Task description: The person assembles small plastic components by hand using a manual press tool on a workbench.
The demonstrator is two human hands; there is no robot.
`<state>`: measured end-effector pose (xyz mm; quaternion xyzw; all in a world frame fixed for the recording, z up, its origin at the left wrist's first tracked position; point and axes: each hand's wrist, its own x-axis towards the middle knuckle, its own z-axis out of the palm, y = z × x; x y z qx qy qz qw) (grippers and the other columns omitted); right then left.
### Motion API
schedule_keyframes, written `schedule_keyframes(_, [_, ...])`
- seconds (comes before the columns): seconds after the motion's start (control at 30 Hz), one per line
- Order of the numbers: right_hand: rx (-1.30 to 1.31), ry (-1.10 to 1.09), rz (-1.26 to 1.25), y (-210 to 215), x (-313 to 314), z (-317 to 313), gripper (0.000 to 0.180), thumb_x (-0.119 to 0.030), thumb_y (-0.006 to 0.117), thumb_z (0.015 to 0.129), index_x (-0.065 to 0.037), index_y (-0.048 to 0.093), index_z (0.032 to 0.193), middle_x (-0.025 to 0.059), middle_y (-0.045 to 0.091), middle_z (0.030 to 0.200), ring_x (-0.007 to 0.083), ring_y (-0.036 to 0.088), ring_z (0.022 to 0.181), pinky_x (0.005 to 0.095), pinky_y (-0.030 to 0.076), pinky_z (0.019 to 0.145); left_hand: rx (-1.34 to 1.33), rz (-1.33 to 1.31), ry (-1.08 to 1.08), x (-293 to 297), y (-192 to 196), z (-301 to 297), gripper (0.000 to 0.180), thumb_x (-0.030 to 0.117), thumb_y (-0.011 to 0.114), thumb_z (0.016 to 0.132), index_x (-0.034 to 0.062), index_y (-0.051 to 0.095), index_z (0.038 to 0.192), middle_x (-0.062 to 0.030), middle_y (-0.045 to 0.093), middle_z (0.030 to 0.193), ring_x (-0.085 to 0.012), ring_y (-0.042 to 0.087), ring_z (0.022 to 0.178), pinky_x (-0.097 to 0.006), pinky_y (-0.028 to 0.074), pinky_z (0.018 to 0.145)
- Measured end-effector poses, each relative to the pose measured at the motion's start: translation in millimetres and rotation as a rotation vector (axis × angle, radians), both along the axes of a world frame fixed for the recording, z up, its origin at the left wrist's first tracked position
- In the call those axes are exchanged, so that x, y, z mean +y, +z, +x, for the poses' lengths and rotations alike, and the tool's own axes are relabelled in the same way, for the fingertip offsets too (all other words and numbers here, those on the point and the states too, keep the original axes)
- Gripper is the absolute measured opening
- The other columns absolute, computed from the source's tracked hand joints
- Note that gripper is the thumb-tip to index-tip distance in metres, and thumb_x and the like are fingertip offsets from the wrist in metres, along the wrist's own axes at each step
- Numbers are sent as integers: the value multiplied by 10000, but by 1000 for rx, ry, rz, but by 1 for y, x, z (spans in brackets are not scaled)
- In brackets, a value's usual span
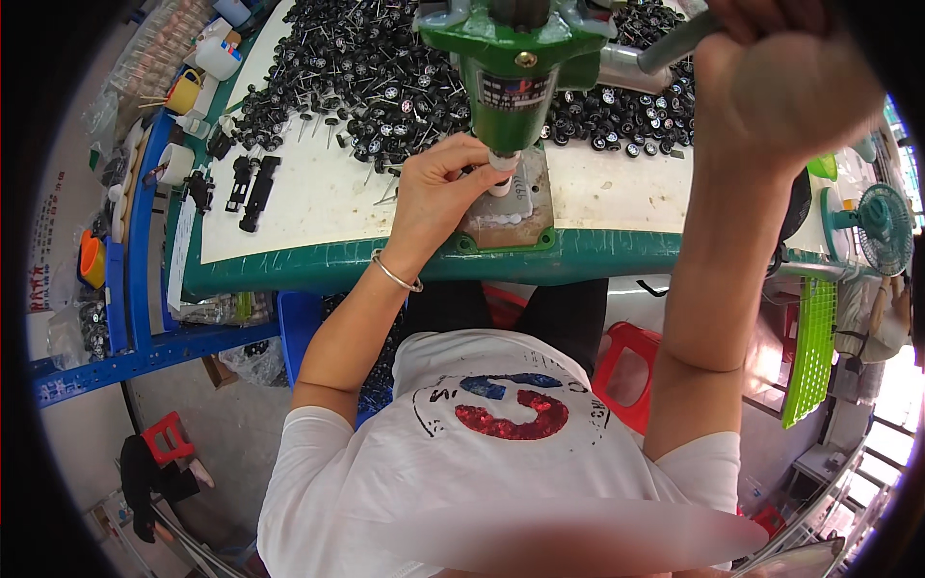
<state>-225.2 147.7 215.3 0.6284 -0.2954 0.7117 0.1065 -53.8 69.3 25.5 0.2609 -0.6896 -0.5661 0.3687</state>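
Note:
A green hand press (pixel 515 91) stands at the table's front edge on a flat metal base (pixel 535 207). My left hand (pixel 445 188) has its thumb and fingers pinched together right under the press ram (pixel 502 162). What they pinch is hidden by the fingertips; a small white cylinder (pixel 500 187) shows just below them. Raised at the upper right, my right hand (pixel 785 91) is closed round the grey press lever (pixel 680 43); it is somewhat blurred. Black toy wheels (pixel 390 91), several on thin metal axles, lie heaped behind and beside the press.
Dark toy chassis parts (pixel 258 193) lie left on the white tabletop (pixel 323 207). A blue metal rack (pixel 140 241) with bottles and a yellow mug (pixel 184 91) borders the left. At right are a green fan (pixel 882 226) and a green plastic basket (pixel 811 352). Red stools (pixel 631 371) stand below.

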Motion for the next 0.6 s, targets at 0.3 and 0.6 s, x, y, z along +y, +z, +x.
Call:
schedule_keyframes(0.3, [-94, 337, -39, -11, 4, -11, 199, -178, 471, 887, -23, 519, 772, -18, 335, 513, 57, 247, 392, 237, 181, 344, 73, 111, 34, 6, 3, -1, 220, 86, 754, 760, 18, 690, 960, 3, 647, 812, -29, 561, 709, -177, 411, 571])
schedule_keyframes(0.6, [-306, 379, 144, 8, -11, 1, 249, -154, 422, 896, -47, 438, 672, -10, 277, 532, 80, 188, 438, 252, 148, 412, 156, 137, 25, 9, -7, 2, 260, 59, 746, 773, 2, 669, 1014, -3, 655, 864, -11, 583, 663, -143, 426, 558])
